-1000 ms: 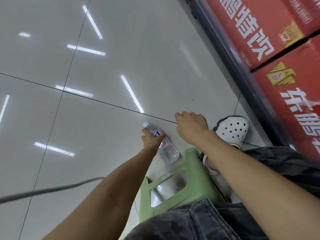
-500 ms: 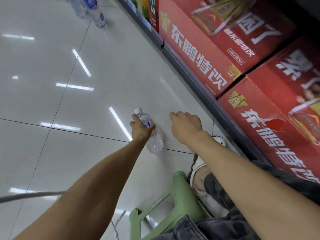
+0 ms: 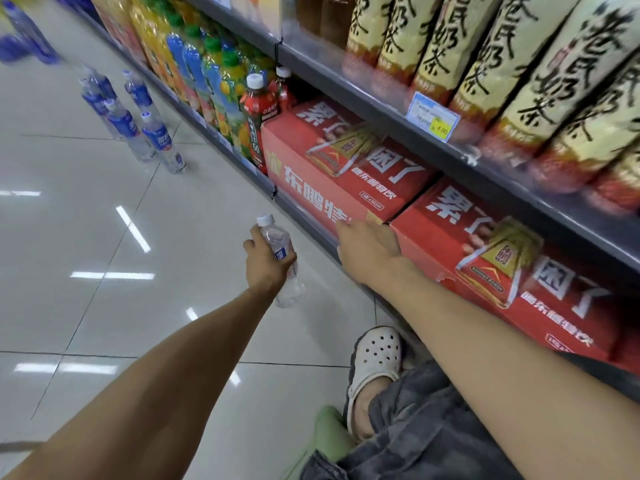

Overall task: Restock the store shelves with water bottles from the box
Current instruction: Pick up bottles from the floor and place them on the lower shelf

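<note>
From my head camera, my left hand is curled round a small clear water bottle, gripping it at the label, with its white cap pointing up and away from me and its base tilted down toward the floor. The bottle is held in the air above the pale tiled floor, just beside the base of the shelves.

My right hand reaches out toward the lower shelf with fingers stretched loosely, holding nothing; its fingertips lie over the front of a red carton, though I cannot tell if they touch it. A second red carton sits right next to the first, nearer to me.

Farther down the aisle a cluster of water bottles with blue labels stands upright on the floor, well apart from my hands. Colourful drink bottles fill the lower shelf beyond the cartons, and the shelf above holds beige-wrapped tea bottles with a price tag on its edge.

Down below, my white clog is beside a green stool.
</note>
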The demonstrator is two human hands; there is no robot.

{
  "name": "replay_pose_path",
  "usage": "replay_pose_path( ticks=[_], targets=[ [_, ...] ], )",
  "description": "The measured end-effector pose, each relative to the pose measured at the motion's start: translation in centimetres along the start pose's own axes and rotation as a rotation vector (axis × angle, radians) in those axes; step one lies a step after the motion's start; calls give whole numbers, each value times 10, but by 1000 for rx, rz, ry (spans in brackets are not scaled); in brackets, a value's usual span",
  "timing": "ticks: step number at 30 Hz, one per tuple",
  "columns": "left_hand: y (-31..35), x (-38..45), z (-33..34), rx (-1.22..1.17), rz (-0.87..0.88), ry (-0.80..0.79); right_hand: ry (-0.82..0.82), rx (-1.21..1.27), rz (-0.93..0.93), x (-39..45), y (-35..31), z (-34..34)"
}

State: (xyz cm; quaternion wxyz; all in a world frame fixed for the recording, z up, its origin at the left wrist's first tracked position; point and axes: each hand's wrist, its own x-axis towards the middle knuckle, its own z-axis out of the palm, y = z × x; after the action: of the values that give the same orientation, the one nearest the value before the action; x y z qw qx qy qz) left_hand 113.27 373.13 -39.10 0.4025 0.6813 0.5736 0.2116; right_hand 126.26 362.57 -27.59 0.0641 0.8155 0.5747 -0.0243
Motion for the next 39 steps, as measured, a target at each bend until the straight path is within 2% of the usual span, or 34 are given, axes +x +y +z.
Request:
replay_pose_path(
  ticks=[12, 18, 27, 33, 39],
  targets=[
    [122, -41, -37, -63, 423, 69, 210, -4, 153, -70, 56, -99],
    [180, -76, -54, -136, 618, 102, 387, -59, 212, -124, 74, -134],
    [270, -163, -59, -302, 847, -33, 509, -108, 404, -225, 130, -166],
    [320, -229, -40, -328, 1035, -148, 571, -116, 537, -287, 174, -184],
    [356, -297, -5, -417, 1128, -236, 588, -120, 692, -354, 221, -185]
  ],
)
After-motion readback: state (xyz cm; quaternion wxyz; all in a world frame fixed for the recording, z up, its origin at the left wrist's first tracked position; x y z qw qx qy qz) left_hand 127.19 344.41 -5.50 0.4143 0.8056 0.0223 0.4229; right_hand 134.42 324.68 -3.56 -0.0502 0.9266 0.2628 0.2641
